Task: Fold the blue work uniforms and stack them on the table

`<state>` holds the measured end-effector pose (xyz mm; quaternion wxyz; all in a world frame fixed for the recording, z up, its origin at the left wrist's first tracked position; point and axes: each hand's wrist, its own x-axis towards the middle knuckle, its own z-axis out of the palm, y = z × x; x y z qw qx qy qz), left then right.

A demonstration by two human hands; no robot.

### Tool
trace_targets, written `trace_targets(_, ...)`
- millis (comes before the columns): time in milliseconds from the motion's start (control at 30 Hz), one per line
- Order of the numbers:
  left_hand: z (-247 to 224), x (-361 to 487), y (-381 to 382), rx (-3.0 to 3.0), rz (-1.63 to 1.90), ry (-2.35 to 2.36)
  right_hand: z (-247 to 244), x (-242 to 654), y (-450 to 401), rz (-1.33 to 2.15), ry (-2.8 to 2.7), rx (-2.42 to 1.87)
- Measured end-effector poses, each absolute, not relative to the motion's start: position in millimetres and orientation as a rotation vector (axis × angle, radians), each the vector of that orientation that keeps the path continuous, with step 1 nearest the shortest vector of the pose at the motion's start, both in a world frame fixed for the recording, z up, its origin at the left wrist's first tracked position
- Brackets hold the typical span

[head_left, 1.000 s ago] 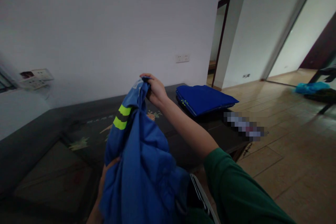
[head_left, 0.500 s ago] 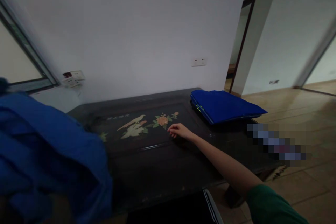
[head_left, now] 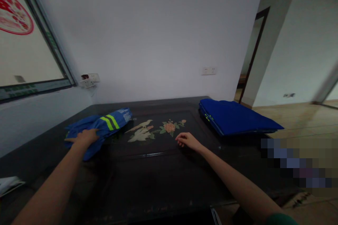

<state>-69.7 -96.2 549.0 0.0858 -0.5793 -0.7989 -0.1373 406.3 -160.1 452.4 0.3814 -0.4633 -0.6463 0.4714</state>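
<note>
A crumpled blue work garment (head_left: 120, 119) with yellow-green reflective stripes and pale lettering lies on the left part of the dark table. My left hand (head_left: 85, 137) is on its bunched near end, gripping the cloth; some fingertips are hidden in the folds. Near the middle of the tabletop, my right hand (head_left: 188, 140) rests with its fingers curled in, nothing visible in them. It is beside an inlaid flower and bird picture. To its right is a flat stack of folded blue cloth (head_left: 237, 117), yellow-green edges showing on its left side.
The dark wooden table (head_left: 148, 182) stands against a white wall with a socket (head_left: 209, 71). A window (head_left: 39, 88) is at left, above a white item (head_left: 10, 184) at the table's left edge. A blurred-out patch (head_left: 295, 165) covers something at the right.
The blue garment, raised large at the left before, now lies on the table with my left hand in view on it. My right hand keeps its place on the table. The view has shifted slightly.
</note>
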Motion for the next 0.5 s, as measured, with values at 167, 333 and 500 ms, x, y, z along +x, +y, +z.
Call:
trace_targets(167,483.8,-60.9,-99.7,-1.673,-0.412,-2.476,453.5,405.7,-162.1,1.206,-1.652,-1.195)
trace_targets(333,457.5,-79.2,-106.8,-1.589,-0.507,-2.522,479.4,429.0,-165.2,0.917,-1.707,-1.196)
trace_targets(500,460.4,-105.0,-105.9,-1.379,-0.475,-2.687,554.5,520.4,-157.8,0.25,-1.636,-1.509)
